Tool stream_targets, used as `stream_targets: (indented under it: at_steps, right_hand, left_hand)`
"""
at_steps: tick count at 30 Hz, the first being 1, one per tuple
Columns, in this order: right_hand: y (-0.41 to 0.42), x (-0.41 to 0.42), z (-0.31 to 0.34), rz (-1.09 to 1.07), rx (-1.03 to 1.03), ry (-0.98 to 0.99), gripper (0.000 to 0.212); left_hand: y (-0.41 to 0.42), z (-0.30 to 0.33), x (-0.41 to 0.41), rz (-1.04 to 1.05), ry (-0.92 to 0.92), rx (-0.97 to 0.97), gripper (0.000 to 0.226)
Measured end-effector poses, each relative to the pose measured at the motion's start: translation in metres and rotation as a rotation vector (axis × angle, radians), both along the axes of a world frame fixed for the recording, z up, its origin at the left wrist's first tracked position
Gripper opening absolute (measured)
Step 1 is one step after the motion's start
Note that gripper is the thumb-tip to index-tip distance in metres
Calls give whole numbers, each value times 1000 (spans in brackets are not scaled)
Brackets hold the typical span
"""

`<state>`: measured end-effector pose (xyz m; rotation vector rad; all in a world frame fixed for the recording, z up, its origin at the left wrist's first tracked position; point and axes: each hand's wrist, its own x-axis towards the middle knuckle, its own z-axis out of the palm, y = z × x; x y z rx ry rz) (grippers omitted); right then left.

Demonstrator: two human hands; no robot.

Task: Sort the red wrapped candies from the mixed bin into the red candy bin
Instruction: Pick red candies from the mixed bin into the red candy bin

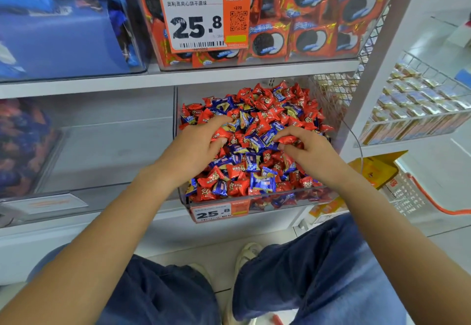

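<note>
A clear plastic mixed bin point(300, 193) on the lower shelf is heaped with red wrapped candies point(265, 103) and blue wrapped candies point(262, 180). My left hand point(196, 147) lies on the left side of the heap, and its thumb and fingers hold a red candy point(221, 133). My right hand point(309, 150) is over the right side and pinches another red candy point(288, 140) at its fingertips. To the left of the mixed bin stands a clear bin point(107, 146) that shows no candies inside.
The upper shelf carries a bin of orange cookie packs point(305, 34) with a 25.8 price tag point(198, 21), and blue packs point(51, 31) at left. A wire basket point(420, 100) of small packets hangs at right. My knees and shoes are below.
</note>
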<state>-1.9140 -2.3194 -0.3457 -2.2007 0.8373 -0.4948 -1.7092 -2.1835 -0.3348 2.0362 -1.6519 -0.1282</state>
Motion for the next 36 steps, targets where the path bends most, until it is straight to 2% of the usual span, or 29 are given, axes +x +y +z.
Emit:
stream_targets:
  at_steps: [5,9,11,13,16,19,22,25,29,32,36]
  right_hand:
    - [5,-1,7,60,-83,53,3]
    - [9,-7,10,-63,-245,217,34]
    - [9,-10,13,-109,-301,256,36]
    - [11,-11,13,-67,-325,310,30]
    - [14,-10,9,62,-306,445,11]
    - [15,-10,3,167,-298,582,37]
    - [13,-9,0,222,-303,608,57]
    - [10,-3,1,283,-303,689,64]
    - [14,9,6,302,-413,790,53]
    - [18,10,1,241,-523,720,43]
    - [16,4,-11,142,-545,633,40]
  left_hand:
    - [7,1,0,11,-209,55,25]
    - [10,-1,-2,64,-238,59,30]
    - [12,0,-3,78,-195,42,30]
    - [14,2,-4,60,-205,69,27]
    - [16,4,-8,5,-397,211,30]
    - [15,1,-14,-46,-545,333,41]
    - [12,-3,-20,-87,-532,352,55]
    - [5,-7,-28,-164,-489,378,67]
    - [-7,-10,-33,-189,-456,418,72]
    - [-13,-13,-35,-196,-417,420,63]
    - [-21,-13,-41,-199,-406,396,53]
